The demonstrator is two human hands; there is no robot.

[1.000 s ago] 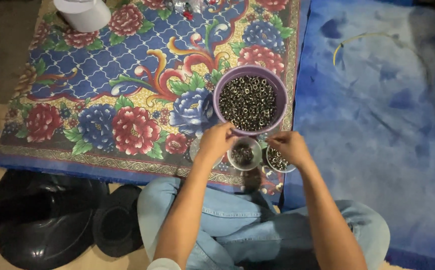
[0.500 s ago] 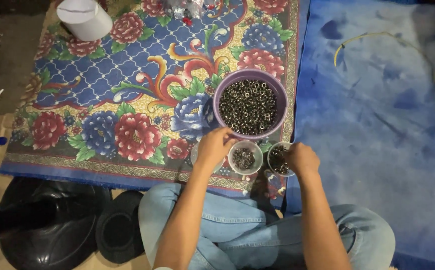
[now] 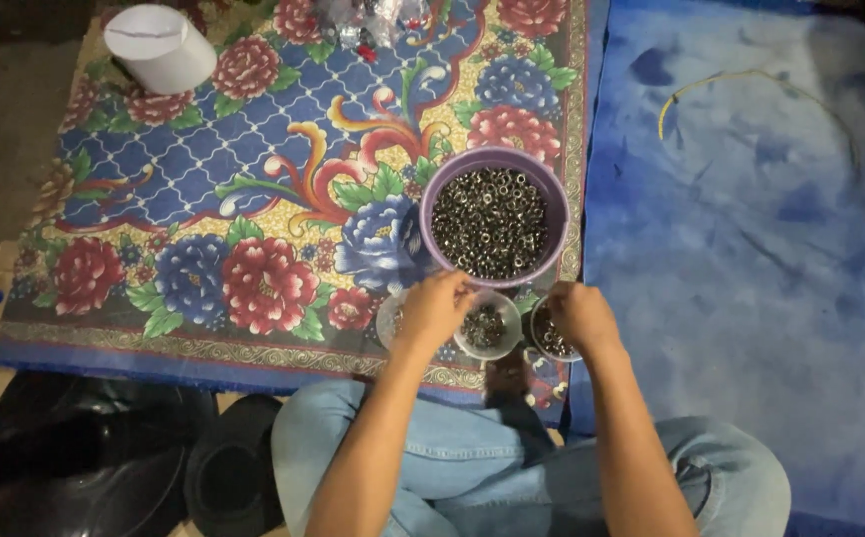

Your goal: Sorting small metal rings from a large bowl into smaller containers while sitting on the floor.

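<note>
The person sits cross-legged at the near edge of a floral rug in red, blue and gold [image 3: 253, 199], and everything in hand is crowded into its near right corner. The round purple plastic bowl heaped with small dark metal rings [image 3: 493, 221] lies straight ahead of both hands, just beyond the fingertips. Between bowl and knees stand two small clear plastic cups, each part-filled with the same rings: the middle cup [image 3: 487, 325] just right of the left hand [image 3: 437, 308], the right-hand cup [image 3: 552, 333] under the right hand [image 3: 581, 313].

The left hand is the nearer to the purple bowl; its fingers are curled in and bunched at the bowl's near rim, seemingly pinching something small, though I cannot make out what. The right hand's fingers are bent down over the right-hand cup's rim, closed loosely around it; whether they truly grip it or only rest there I cannot tell.

Something pale and round shows under the left hand, perhaps a third cup, mostly covered by the wrist. A white paper tub [image 3: 159, 45] stands at the rug's far left corner, well apart. The blue mottled cloth [image 3: 751, 249] lies along the rug's right edge. The dark shapes by the left knee are too dim to identify.
</note>
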